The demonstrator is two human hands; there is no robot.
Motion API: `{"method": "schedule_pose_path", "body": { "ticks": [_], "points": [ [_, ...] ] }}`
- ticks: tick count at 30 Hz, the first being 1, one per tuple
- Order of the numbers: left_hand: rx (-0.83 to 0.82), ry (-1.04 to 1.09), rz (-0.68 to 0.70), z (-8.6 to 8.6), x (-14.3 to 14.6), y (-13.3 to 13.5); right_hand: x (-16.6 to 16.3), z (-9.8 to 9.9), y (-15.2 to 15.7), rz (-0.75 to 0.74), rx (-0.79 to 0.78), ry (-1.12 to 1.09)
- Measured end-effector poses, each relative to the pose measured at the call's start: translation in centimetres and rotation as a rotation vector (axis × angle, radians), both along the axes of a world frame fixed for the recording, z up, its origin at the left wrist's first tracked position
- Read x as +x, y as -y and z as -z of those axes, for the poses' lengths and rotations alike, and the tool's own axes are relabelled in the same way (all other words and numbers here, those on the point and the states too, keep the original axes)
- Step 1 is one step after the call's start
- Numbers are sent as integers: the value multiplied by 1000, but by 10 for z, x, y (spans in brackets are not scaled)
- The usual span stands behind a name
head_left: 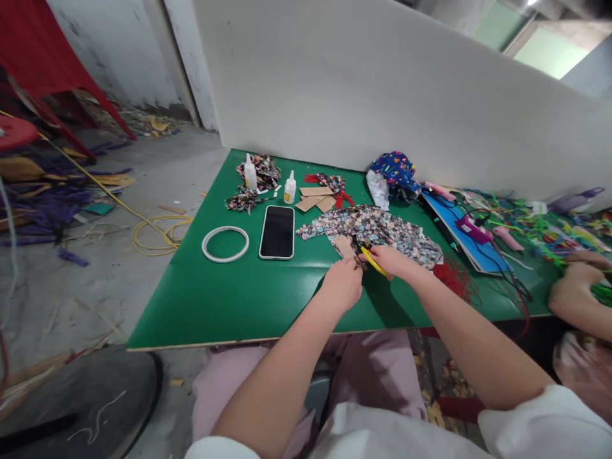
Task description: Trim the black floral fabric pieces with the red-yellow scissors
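My right hand [386,258] grips yellow-handled scissors [375,262], whose blades reach toward the edge of a floral fabric piece [382,226]. My left hand [345,280] is closed, pinching the near edge of that fabric by a tan cardboard piece [343,246] that lies on it. Fingers partly cover the spot where the blades meet the cloth, so the cut itself cannot be made out. The fabric spreads across the green table [229,299] just beyond both hands.
A phone [278,233] and a white ring [225,244] lie left, with two glue bottles [290,188], floral scraps [265,171] and cardboard strips [316,197] behind. On the right are a blue patterned cloth [394,172], red threads [452,280], a purple device [473,228] and another person's hand [576,290].
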State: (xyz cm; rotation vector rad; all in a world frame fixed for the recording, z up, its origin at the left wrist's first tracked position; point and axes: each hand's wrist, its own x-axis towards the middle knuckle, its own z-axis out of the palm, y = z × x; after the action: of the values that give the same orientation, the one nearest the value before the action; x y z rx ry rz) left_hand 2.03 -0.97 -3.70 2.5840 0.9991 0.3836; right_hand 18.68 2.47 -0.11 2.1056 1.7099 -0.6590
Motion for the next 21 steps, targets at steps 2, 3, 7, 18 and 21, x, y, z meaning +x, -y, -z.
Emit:
{"method": "schedule_pose_path", "body": {
  "ticks": [2, 3, 7, 18, 21],
  "points": [
    [3, -9, -5, -1, 0, 0, 2, 0, 0, 11, -23, -18],
    [6, -14, -6, -1, 0, 0, 3, 0, 1, 14, -32, -24],
    [24, -34, -24, -1, 3, -1, 6, 1, -1, -2, -49, -34],
    [126, -82, -101, 3, 13, 3, 34, -27, -23, -298, -70, -17],
    [131, -97, -104, 3, 12, 3, 42, -34, -35, -348, -94, -41]
  ]
}}
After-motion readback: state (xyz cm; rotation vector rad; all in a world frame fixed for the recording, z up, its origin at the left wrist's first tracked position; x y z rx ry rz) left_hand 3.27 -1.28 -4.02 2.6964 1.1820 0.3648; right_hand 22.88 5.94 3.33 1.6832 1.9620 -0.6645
